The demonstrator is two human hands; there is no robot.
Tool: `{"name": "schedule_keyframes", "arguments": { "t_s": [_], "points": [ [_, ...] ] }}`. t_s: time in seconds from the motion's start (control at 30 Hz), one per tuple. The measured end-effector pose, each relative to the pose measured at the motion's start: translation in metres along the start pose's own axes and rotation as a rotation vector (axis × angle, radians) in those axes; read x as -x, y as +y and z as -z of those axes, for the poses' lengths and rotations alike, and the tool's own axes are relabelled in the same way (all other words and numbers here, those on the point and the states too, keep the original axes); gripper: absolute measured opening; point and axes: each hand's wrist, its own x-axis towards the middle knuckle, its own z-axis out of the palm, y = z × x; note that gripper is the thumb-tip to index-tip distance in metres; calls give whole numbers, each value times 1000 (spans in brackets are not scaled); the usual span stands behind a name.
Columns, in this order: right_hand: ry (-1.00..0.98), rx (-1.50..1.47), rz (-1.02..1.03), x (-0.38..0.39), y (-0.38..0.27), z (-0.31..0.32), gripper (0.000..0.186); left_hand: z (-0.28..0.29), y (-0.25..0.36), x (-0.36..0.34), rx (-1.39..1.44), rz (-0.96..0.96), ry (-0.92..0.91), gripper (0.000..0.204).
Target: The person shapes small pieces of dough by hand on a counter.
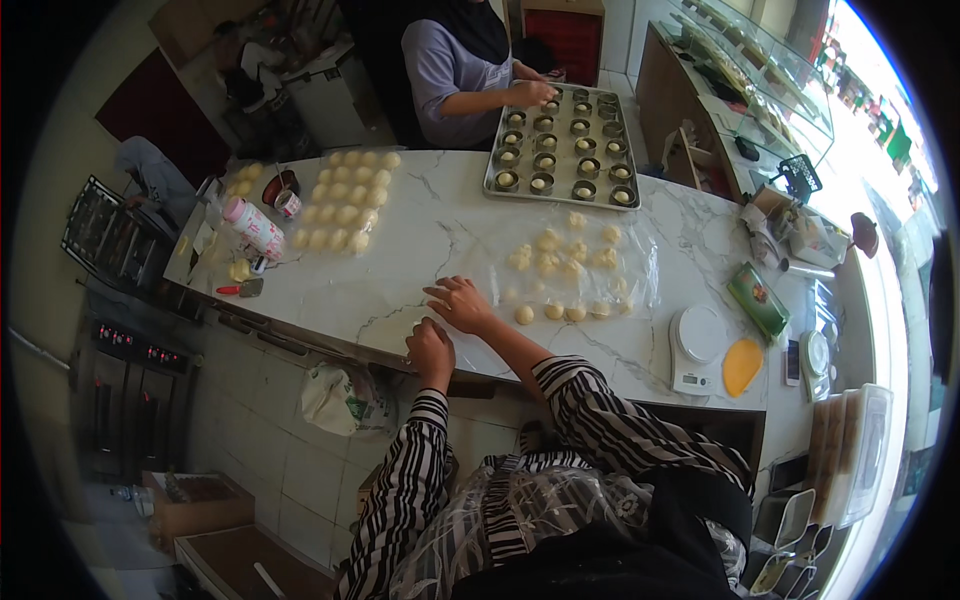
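My left hand [430, 352] is closed at the near edge of the marble-patterned table [430, 200], its fingers curled; what they pinch, if anything, is hidden. Just beyond it, my right hand [462, 304] lies with fingers stretched out, palm down. Thin clear plastic film [385, 325] spreads around both hands on the tabletop. To the right, a sheet of clear plastic [648, 265] carries rough dough pieces [548, 240], with a row of smooth dough balls [576, 313] along its near side. Many rounded dough balls [345, 195] stand in rows farther left.
Across the table a person [460, 75] reaches over a metal tray [565, 200] of ring moulds holding dough. A pink-capped bottle [258, 230] and red-handled scraper [240, 289] are at left. A white kitchen scale [697, 345], yellow scraper [742, 367] and green package [758, 303] are at right.
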Motion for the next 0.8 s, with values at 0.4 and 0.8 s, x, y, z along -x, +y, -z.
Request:
{"name": "schedule_keyframes", "arguments": {
  "t_s": [0.4,0.8],
  "points": [
    [99,321,-108,22,5,-36,28,-37,-43,-24,1138,426,259,19],
    [162,-110,-64,80,-40,51,19,-33,-37,-10,723,185,220,19]
  ]
}}
